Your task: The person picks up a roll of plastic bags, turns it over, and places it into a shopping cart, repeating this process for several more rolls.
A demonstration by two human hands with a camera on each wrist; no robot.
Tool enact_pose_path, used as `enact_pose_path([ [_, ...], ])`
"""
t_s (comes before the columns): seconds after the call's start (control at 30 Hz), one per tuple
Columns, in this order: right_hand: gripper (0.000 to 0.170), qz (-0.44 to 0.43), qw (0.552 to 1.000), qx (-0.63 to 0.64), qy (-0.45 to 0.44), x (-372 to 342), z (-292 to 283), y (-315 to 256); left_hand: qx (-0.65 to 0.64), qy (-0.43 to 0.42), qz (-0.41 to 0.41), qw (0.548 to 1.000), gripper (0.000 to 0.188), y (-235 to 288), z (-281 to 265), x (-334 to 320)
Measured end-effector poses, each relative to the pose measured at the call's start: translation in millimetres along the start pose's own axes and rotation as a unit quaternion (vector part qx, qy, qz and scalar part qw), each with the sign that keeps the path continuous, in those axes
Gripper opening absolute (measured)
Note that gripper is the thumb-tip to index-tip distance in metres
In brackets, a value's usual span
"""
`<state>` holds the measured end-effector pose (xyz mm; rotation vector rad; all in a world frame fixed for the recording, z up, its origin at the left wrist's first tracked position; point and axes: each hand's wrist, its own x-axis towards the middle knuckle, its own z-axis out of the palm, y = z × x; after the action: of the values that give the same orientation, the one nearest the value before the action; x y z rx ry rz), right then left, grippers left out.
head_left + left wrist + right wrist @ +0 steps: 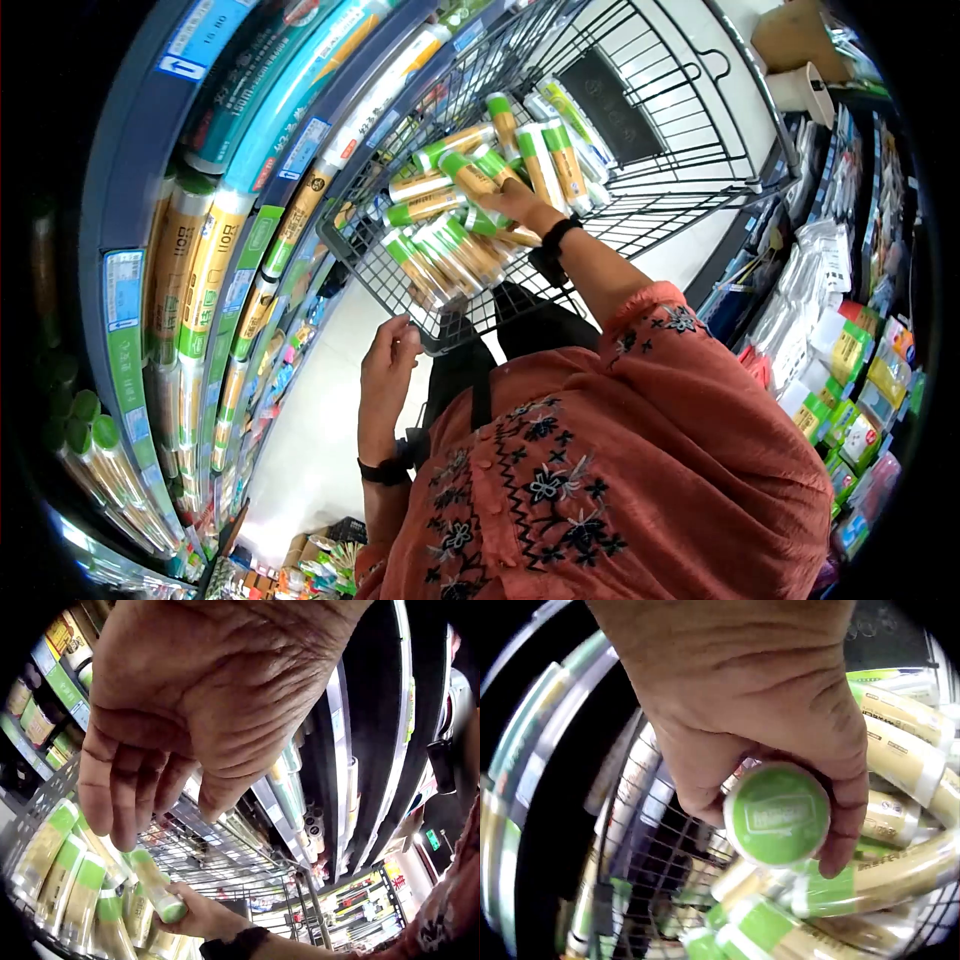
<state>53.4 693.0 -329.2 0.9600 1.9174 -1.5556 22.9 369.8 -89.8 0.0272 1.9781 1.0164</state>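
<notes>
My right hand [518,203] reaches into the wire shopping cart [610,105] and grips a green-capped packaged roll [778,816]. In the right wrist view its round green end faces the camera, with the thumb and fingers curled about its sides. Around it lie several similar tan, green and white rolls [455,250], some side by side at the near end, others piled at angles. The left hand [388,355] hangs beside the cart's near corner, holding nothing, its fingers loosely bent; the left wrist view shows its palm [217,697].
Along the left stand shelves [125,290] stocked with more rolls [205,270] and longer teal tubes [235,90]. To the right, another display holds packets [845,345] and bagged goods. Pale floor [320,380] shows between the left shelves and the person.
</notes>
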Motion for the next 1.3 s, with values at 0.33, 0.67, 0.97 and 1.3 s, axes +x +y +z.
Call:
enact_pose_path([
  [0.33, 0.065, -0.096, 0.971, 0.175, -0.131, -176.0, -59.1, -108.4, -0.064, 0.107, 0.188, 0.974, 0.053, 25.4, -44.7, 10.5],
  [0.67, 0.056, -0.296, 0.931, 0.065, -0.201, -249.4, -42.8, -206.7, -0.173, 0.100, 0.273, 0.941, 0.060, 82.5, -81.3, -52.9],
  [0.97, 0.054, -0.370, 0.882, 0.255, -0.139, -271.6, -1.0, -262.9, -0.287, 0.177, 0.375, 0.863, 0.048, 70.8, -123.4, -94.4],
  [1.3, 0.062, -0.426, 0.874, 0.194, -0.134, -283.9, 32.4, -304.2, -0.322, 0.247, 0.432, 0.805, 0.058, 69.5, -150.8, -118.0],
])
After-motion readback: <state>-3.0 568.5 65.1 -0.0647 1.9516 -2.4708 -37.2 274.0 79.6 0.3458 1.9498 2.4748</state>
